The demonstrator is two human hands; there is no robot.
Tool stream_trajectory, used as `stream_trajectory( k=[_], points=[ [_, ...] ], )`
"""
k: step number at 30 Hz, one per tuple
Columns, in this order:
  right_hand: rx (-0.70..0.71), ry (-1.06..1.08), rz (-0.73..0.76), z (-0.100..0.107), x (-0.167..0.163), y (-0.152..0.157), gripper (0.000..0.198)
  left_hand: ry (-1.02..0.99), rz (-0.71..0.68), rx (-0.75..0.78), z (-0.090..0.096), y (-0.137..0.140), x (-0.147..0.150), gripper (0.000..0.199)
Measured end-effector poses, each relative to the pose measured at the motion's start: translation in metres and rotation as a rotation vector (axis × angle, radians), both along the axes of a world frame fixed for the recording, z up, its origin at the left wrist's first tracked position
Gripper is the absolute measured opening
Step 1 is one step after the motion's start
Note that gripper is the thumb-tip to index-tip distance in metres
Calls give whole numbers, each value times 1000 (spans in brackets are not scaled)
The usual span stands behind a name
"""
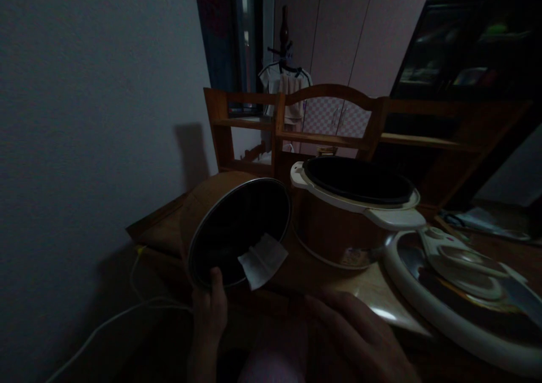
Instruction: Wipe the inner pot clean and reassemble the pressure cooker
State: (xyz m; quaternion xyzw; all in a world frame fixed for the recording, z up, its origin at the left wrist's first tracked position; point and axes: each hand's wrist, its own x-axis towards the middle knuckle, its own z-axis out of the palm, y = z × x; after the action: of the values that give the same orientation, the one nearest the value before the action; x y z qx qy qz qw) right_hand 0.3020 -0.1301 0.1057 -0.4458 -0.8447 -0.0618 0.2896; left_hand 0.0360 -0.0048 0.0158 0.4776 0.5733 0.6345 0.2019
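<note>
My left hand (pixel 210 307) grips the rim of a rice cooker inner pot (pixel 214 208), thumb over the edge and the other fingers beneath. The pot is tilted on its side, its dark mouth facing me and to the right. Over its lower rim hangs a white tissue or cloth (pixel 263 260). My right hand (pixel 355 332) is in front of the table edge with its fingers stretched out and nothing visible in them. Behind it stands the rice cooker body (pixel 334 230), upright and without a lid. A rice cooker lid (pixel 461 281) lies at the right.
Everything stands on a wooden desk (pixel 398 298) with a raised wooden shelf (pixel 326 140) along its back. A grey wall (pixel 105 117) closes off the left side. A white cord (pixel 114 318) hangs at the lower left. The room is dim.
</note>
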Motion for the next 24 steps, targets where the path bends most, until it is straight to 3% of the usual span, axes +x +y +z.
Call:
stream_trajectory(
  k=[3,5,10,14,19,24],
  points=[
    [-225,23,60,0,-46,50,43,-22,-14,-8,-3,-1,0,74],
    [-195,35,70,-5,-70,82,43,-32,-27,-31,-5,-1,-1,74],
    [-345,66,-45,-33,-91,132,38,-70,-29,-44,-5,-2,0,77],
    [-462,75,-150,-49,-97,145,29,-89,-31,-51,-2,-2,2,78],
    [-244,24,-145,-64,-102,150,45,-77,-29,-46,0,-2,1,75],
    [-295,-143,-84,-77,-103,143,58,-66,-39,-49,-1,-2,1,70]
  ],
)
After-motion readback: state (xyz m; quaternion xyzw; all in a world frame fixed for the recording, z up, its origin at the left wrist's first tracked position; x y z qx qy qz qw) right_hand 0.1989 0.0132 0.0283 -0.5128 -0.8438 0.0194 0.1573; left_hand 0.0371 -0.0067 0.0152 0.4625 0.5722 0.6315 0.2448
